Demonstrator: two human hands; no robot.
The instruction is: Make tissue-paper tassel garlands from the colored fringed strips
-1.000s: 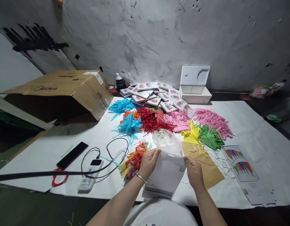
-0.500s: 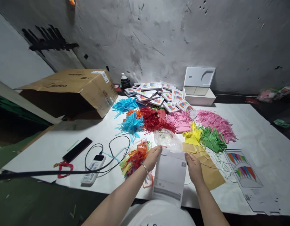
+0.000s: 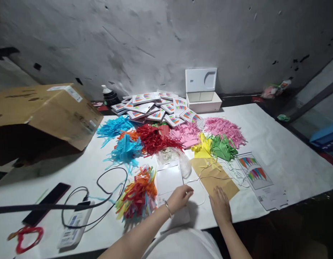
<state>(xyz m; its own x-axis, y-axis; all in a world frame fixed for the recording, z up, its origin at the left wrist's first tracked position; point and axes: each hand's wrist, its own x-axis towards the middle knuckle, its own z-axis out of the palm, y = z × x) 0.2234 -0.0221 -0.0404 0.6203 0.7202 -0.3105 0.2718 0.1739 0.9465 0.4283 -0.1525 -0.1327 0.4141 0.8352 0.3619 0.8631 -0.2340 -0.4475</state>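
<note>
My left hand hovers above a flat white printed carton, its fingers loosely bent and apart, with nothing visible in them. Part of the carton is hidden under that hand and wrist. Close to the fingertips runs a thin white string, which trails onto a sheet of brown paper. My right hand lies with outstretched fingers on the paper's lower edge. Just above the paper are a yellow tissue tassel bundle and a green tassel bundle.
Blue, red and pink tassels lie behind, before a pile of printed packs. A multicoloured tassel bundle, phone and cabled power bank are left. A cardboard box stands far left; a printed sheet lies right.
Both hands have let go of the white carton, which now lies on the table. My right hand has come down onto the brown paper. The view has swung to the right.
</note>
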